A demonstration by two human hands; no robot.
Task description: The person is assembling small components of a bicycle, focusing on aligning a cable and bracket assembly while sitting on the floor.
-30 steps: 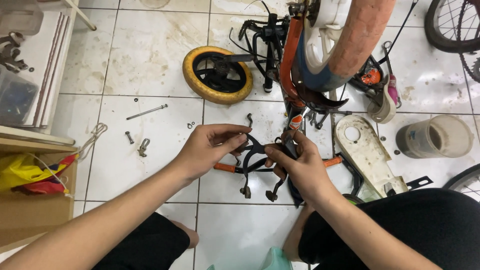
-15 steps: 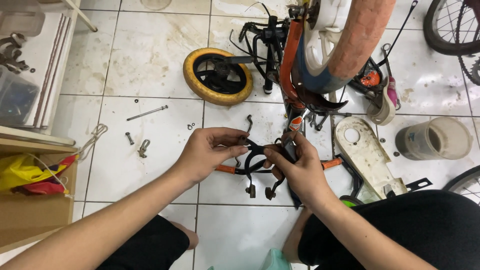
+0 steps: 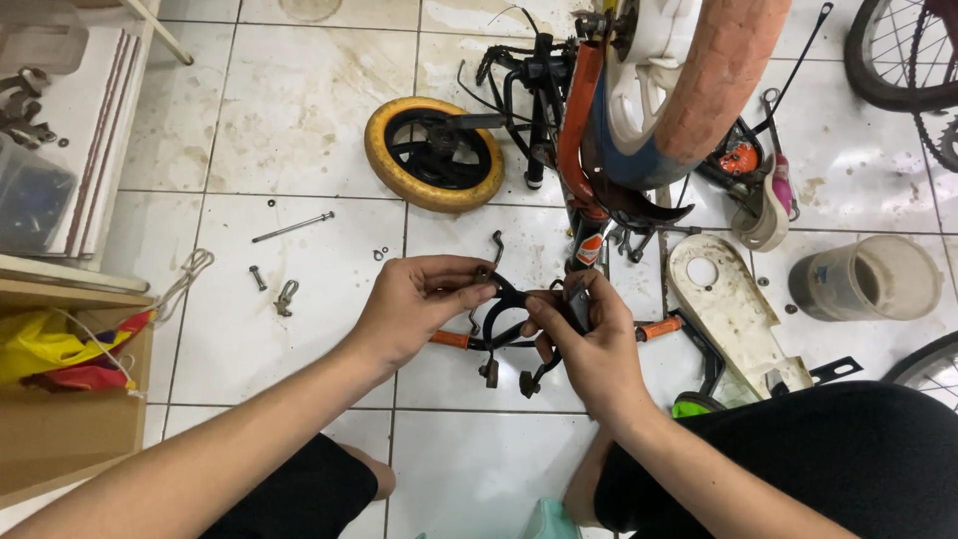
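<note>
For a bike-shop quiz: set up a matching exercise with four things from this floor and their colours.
Things:
1. small wheel
2. chain guard
3. brake caliper
4. big tyre

Colours:
A. black
B. faded red
C. yellow rim
D. white

Pairs: 1-C, 2-D, 3-A, 4-B

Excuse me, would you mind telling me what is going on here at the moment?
A person sitting on a tiled floor holds a black brake caliper in both hands: left hand on one arm, right hand on the other. A small bicycle lies ahead, with a yellow wheel and loose bolts nearby.
</note>
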